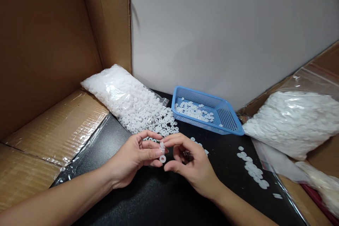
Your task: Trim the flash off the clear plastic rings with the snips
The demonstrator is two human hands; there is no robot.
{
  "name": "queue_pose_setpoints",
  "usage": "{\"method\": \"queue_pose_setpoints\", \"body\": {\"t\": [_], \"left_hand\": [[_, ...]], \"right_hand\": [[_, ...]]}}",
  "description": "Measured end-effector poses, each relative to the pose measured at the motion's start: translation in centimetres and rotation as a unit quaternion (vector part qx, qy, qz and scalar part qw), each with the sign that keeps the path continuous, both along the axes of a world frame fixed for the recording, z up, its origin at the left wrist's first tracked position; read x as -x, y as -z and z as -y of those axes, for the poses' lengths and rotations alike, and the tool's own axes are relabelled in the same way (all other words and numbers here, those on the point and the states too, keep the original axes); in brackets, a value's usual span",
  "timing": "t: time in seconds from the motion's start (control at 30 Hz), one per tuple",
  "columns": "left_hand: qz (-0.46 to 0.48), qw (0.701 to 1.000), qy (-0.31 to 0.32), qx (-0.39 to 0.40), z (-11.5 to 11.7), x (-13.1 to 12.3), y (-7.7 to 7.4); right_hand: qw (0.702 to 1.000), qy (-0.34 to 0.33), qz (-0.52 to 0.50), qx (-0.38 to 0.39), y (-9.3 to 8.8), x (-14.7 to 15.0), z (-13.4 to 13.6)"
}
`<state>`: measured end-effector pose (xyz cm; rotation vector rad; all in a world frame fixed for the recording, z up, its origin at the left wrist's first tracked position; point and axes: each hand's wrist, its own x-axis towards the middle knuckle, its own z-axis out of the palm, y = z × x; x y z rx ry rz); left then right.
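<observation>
Small white plastic rings (162, 159) are pinched between the thumb and fingers of my left hand (144, 152). One ring faces me flat-on below the thumb, and others stand edge-on above it. My right hand (189, 159) is beside them, its index fingertip at the top of the held rings and its thumb apart below. Something small, dark and brownish (187, 155) shows inside the curled fingers of that hand; its kind is unclear. Behind my hands, a heap of loose white rings (165, 122) spills from a clear plastic bag (119, 91) full of them.
A blue perforated basket (233, 116) holding white pieces stands behind my hands. White discs (253, 171) lie on the black tabletop (127, 204) to the right. Another filled clear bag (293, 123) sits at far right. Cardboard (47, 42) walls the left, a pale wall (225, 35) the back.
</observation>
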<state>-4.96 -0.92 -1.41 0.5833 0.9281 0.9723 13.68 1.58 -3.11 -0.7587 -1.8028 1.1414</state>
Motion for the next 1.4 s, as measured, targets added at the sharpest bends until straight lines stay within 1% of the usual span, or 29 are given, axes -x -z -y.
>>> {"method": "queue_pose_setpoints", "body": {"t": [0.1, 0.17, 0.23, 0.27, 0.3, 0.33, 0.37, 0.43, 0.5, 0.57, 0.67, 0.7, 0.77, 0.8, 0.83, 0.9, 0.97, 1.03, 1.1, 1.2, 1.33, 1.4], "left_hand": [[-0.015, 1.0, 0.01, 0.021, 0.0, -0.2, 0.4], [-0.022, 0.999, 0.015, 0.027, 0.1, -0.3, 0.7], [-0.019, 0.999, 0.013, 0.03, 0.1, -0.2, 0.8], [-0.017, 0.999, 0.012, 0.031, 0.1, -0.2, 0.8], [-0.014, 0.999, 0.012, 0.031, 0.0, -0.1, 0.7], [-0.01, 0.999, 0.014, 0.03, 0.0, -0.1, 0.6], [-0.007, 0.999, 0.018, 0.028, -0.1, 0.0, 0.5], [-0.002, 0.999, 0.026, 0.02, -0.1, 0.1, 0.3], [0.004, 0.999, 0.03, 0.013, -0.1, 0.1, 0.1], [0.009, 1.0, 0.029, 0.007, -0.1, 0.2, 0.0], [0.01, 1.0, 0.029, 0.004, -0.1, 0.1, 0.0], [0.009, 1.0, 0.028, 0.002, 0.0, 0.1, 0.0], [0.007, 1.0, 0.024, -0.009, 0.0, 0.1, 0.1], [0.005, 1.0, 0.021, -0.019, 0.0, 0.1, 0.2], [0.002, 0.999, 0.02, -0.032, 0.1, 0.0, 0.2], [-0.008, 0.998, 0.013, -0.062, 0.1, 0.0, 0.3], [-0.021, 0.996, 0.0, -0.091, 0.2, 0.1, 0.3], [-0.032, 0.993, -0.017, -0.112, 0.2, 0.1, 0.2], [-0.038, 0.991, -0.025, -0.124, 0.2, 0.1, 0.0], [-0.03, 0.991, -0.026, -0.128, 0.2, 0.1, -0.3], [-0.026, 0.992, -0.027, -0.116, 0.2, 0.0, -0.4], [-0.028, 0.994, -0.01, -0.102, 0.2, 0.1, -0.3]], "right_hand": [[0.998, 0.025, 0.025, 0.047, 0.0, 0.1, 0.0], [0.994, 0.053, 0.072, 0.064, -0.4, 0.0, -0.2], [0.986, 0.078, 0.146, 0.037, -1.0, -0.8, -0.7], [0.975, 0.096, 0.2, 0.005, -1.3, -1.3, -1.2], [0.958, 0.112, 0.262, -0.033, -1.6, -2.0, -1.8], [0.93, 0.127, 0.339, -0.066, -1.8, -2.8, -2.5], [0.892, 0.148, 0.418, -0.085, -1.8, -3.7, -3.3], [0.856, 0.184, 0.476, -0.081, -1.6, -5.3, -4.7], [0.839, 0.203, 0.499, -0.071, -1.0, -6.5, -5.7], [0.834, 0.205, 0.509, -0.066, -0.7, -7.1, -6.2], [0.842, 0.2, 0.495, -0.078, -1.2, -6.4, -5.4], [0.853, 0.193, 0.478, -0.086, -1.6, -5.8, -4.8], [0.886, 0.153, 0.426, -0.103, -2.2, -4.2, -3.1], [0.924, 0.109, 0.35, -0.104, -2.5, -3.4, -2.2], [0.952, 0.071, 0.28, -0.102, -2.6, -2.6, -1.3], [0.974, 0.053, 0.2, -0.096, -2.6, -1.2, 0.2], [0.982, 0.062, 0.162, -0.081, -2.3, -0.5, 1.0], [0.986, 0.071, 0.138, -0.063, -2.0, -0.2, 1.4], [0.989, 0.067, 0.114, -0.062, -1.9, -0.2, 1.5], [0.99, 0.054, 0.082, -0.1, -2.0, -0.3, 1.6], [0.984, 0.068, 0.07, -0.147, -2.3, -0.2, 1.9], [0.982, 0.075, 0.07, -0.161, -2.5, -0.2, 2.0]]}}
